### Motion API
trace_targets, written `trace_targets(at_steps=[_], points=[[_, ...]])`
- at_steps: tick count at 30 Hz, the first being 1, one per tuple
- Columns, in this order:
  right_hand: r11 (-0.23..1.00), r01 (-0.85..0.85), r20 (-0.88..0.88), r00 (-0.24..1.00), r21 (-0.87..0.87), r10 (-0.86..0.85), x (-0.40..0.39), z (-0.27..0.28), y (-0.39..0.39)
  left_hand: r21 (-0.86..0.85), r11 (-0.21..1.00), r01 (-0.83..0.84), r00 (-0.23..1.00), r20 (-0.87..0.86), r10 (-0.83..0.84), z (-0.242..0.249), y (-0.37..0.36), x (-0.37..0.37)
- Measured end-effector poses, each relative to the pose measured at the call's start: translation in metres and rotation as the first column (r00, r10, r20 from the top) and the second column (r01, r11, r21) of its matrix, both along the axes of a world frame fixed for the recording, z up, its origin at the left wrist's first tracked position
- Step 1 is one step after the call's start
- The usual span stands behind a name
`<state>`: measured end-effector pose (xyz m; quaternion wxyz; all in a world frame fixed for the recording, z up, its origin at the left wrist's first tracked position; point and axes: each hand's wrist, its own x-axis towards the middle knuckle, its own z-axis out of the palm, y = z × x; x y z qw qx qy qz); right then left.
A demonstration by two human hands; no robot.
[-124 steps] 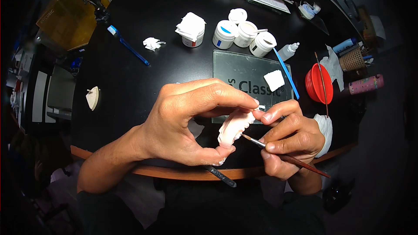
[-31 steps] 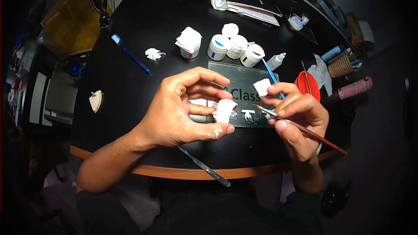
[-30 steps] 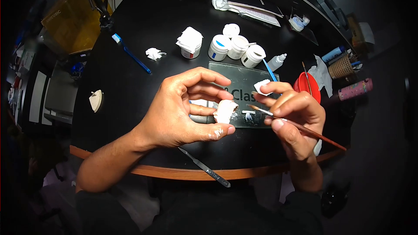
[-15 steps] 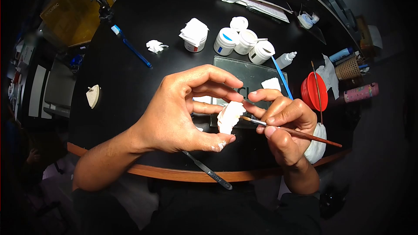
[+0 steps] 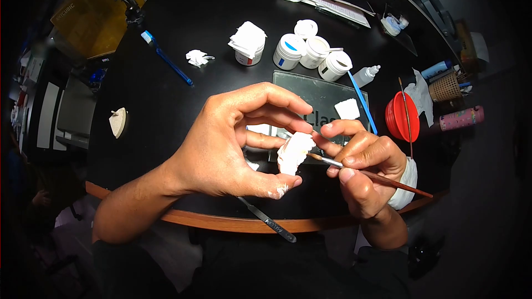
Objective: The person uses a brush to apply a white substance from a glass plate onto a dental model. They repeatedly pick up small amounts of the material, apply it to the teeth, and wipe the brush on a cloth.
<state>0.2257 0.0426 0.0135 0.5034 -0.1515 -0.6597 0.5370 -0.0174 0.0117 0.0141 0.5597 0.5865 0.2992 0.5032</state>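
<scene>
A small white plaster model piece, overexposed and with a bumpy edge, is held between the thumb and fingers of my left hand. White residue marks that thumb. My right hand grips a fine paintbrush with a reddish-brown handle in a pen-like hold. The brush tip is at the right side of the model piece; whether it touches is hard to tell. Beneath both hands lies a glass slab with dark lettering, partly hidden. A folded white pad rests on the slab.
Several white jars stand behind the slab, near a dropper bottle and a blue stick. At right is a red cup with another brush across it. A metal spatula overhangs the front edge. A blue toothbrush lies left.
The model piece sits slightly lower. My right hand and the brush have shifted a little downward, with the brush tip still beside the piece. The whole view has moved slightly.
</scene>
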Motion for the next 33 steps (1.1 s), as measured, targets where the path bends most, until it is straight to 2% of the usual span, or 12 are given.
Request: trace_targets(at_steps=[33], points=[[0.997, 0.003, 0.045, 0.999, 0.078, -0.007, 0.0005, 0.0007, 0.0011, 0.078, 0.997, -0.003, 1.0, -0.011, 0.004, -0.0007, -0.0007, 0.0001]])
